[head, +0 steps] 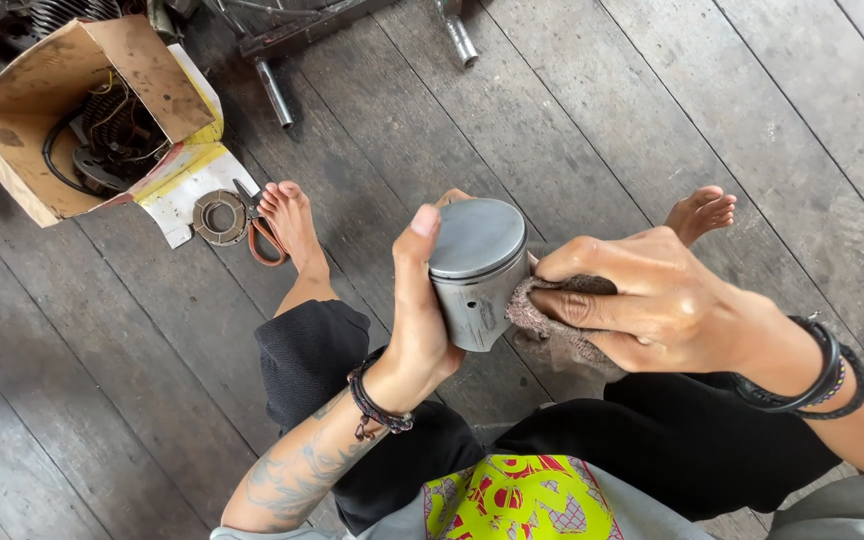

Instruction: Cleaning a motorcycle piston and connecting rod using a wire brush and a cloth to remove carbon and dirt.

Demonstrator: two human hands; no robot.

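Note:
A grey metal piston (474,270) stands upright in my left hand (418,310), thumb along its left side, fingers behind it. My right hand (642,300) presses a wadded brownish rag (552,322) against the piston's right side. Both hands hover over my lap, above black trousers. My bare feet rest on the dark wooden plank floor (652,110).
An open cardboard box (42,90) with wires and metal parts sits at the upper left. Beside it lie a white and yellow sheet (187,185), a round metal ring (217,217) and orange-handled scissors (262,235). Metal tubes (277,95) lie at the top edge.

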